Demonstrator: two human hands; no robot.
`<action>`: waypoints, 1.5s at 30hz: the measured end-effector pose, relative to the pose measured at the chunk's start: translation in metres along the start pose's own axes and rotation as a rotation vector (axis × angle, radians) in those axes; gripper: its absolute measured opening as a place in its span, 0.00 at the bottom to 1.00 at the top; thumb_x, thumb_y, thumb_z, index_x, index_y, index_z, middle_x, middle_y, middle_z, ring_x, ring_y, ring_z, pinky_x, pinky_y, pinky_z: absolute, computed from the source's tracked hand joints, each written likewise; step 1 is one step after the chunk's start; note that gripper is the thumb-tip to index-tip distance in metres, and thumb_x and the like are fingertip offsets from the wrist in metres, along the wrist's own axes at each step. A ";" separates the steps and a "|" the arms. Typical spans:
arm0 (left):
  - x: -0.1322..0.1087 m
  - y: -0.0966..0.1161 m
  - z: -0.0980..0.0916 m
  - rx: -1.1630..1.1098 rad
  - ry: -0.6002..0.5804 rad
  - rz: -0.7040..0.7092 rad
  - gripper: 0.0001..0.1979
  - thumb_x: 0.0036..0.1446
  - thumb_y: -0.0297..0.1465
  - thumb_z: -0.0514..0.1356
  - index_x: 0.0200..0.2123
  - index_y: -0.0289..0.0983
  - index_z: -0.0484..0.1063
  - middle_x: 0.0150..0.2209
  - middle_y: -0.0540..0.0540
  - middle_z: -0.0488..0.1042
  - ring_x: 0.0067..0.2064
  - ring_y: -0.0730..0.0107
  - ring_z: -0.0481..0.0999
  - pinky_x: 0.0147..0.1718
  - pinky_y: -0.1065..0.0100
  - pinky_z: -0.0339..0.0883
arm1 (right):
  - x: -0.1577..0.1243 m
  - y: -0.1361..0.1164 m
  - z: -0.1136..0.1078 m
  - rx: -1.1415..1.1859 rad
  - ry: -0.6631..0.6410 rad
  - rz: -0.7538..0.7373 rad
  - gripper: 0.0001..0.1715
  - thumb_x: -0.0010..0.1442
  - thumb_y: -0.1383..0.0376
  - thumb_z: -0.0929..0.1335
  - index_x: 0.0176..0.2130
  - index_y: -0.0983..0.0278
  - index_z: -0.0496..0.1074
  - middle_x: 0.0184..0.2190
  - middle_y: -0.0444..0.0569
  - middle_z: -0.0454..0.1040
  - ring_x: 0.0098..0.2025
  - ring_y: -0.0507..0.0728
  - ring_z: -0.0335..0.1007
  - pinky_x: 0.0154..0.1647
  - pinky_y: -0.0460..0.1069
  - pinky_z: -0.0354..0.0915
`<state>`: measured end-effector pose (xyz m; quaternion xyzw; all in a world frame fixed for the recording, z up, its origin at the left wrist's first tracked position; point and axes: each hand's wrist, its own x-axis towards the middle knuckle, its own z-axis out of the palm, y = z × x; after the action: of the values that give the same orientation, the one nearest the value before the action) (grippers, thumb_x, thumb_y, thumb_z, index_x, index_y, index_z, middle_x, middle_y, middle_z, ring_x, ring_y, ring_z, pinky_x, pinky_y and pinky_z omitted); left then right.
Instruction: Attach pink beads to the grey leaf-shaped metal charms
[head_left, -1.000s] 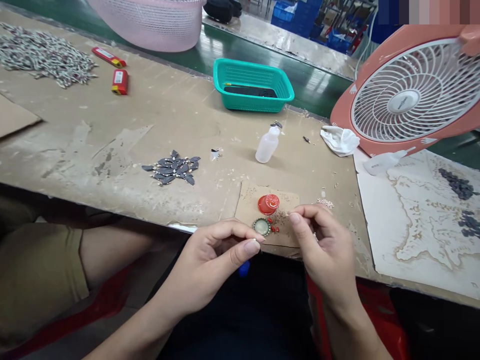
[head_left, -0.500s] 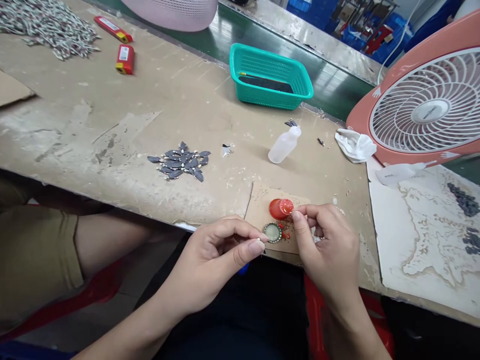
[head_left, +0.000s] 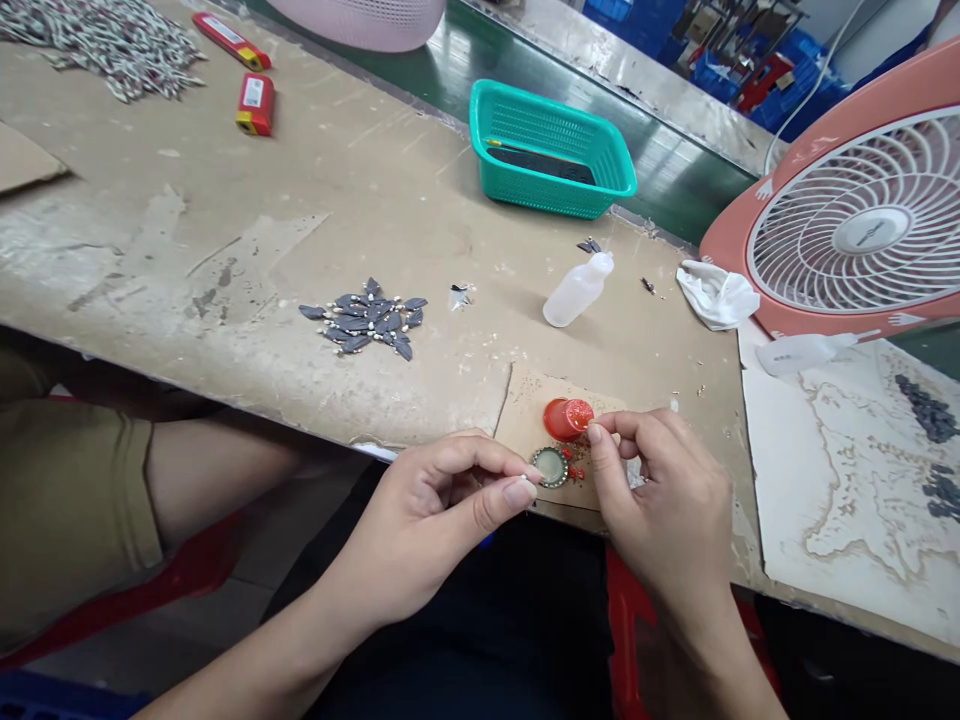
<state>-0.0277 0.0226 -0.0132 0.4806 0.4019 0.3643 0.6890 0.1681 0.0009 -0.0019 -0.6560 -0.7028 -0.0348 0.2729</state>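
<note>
My left hand (head_left: 442,510) hovers at the table's front edge, thumb and forefinger pinched on a tiny pale piece I cannot name. My right hand (head_left: 660,490) is beside it, fingers pinched together right next to a red cap (head_left: 567,418); what it holds is too small to make out. Between the hands lie a round green-rimmed bottle cap (head_left: 550,466) and a few small red beads (head_left: 574,470), all on a scrap of cardboard (head_left: 529,405).
A heap of dark leaf-shaped pieces (head_left: 367,318) lies mid-table. A squeeze bottle (head_left: 576,290), teal basket (head_left: 553,150), white rag (head_left: 716,295) and pink fan (head_left: 855,220) stand behind. Two red lighters (head_left: 255,103) lie far left. A person's leg (head_left: 112,500) is at left.
The view has shifted slightly up and left. My right hand has moved from beside the beads toward the red cap. My left hand keeps its pinch.
</note>
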 end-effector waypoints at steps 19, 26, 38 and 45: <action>-0.001 -0.003 0.001 -0.082 0.030 -0.067 0.02 0.55 0.30 0.69 0.33 0.39 0.81 0.28 0.51 0.79 0.27 0.77 0.71 0.25 0.78 0.66 | 0.000 0.001 -0.002 0.044 0.005 0.033 0.05 0.63 0.67 0.68 0.34 0.62 0.73 0.27 0.44 0.71 0.28 0.52 0.65 0.30 0.49 0.62; -0.001 0.001 0.004 -0.087 0.047 -0.064 0.01 0.54 0.30 0.69 0.32 0.41 0.81 0.27 0.52 0.79 0.27 0.78 0.72 0.27 0.80 0.67 | -0.009 -0.002 -0.014 0.520 -0.022 0.392 0.09 0.64 0.60 0.69 0.33 0.60 0.74 0.24 0.41 0.68 0.24 0.49 0.60 0.24 0.46 0.59; -0.004 -0.002 0.012 -0.016 0.035 -0.067 0.03 0.55 0.31 0.68 0.34 0.40 0.81 0.29 0.50 0.80 0.29 0.74 0.75 0.27 0.76 0.70 | -0.030 0.015 -0.014 -0.062 -0.185 0.191 0.08 0.64 0.63 0.67 0.32 0.61 0.72 0.27 0.44 0.70 0.28 0.53 0.65 0.29 0.49 0.57; -0.004 -0.001 0.018 -0.030 0.021 -0.056 0.02 0.54 0.29 0.69 0.33 0.42 0.81 0.29 0.52 0.81 0.30 0.78 0.76 0.30 0.80 0.69 | -0.033 0.020 -0.015 0.048 -0.174 0.231 0.08 0.63 0.64 0.68 0.31 0.61 0.73 0.25 0.42 0.66 0.27 0.52 0.63 0.29 0.49 0.57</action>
<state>-0.0134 0.0119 -0.0091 0.4549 0.4168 0.3558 0.7020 0.1916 -0.0319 -0.0096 -0.7262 -0.6444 0.0707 0.2289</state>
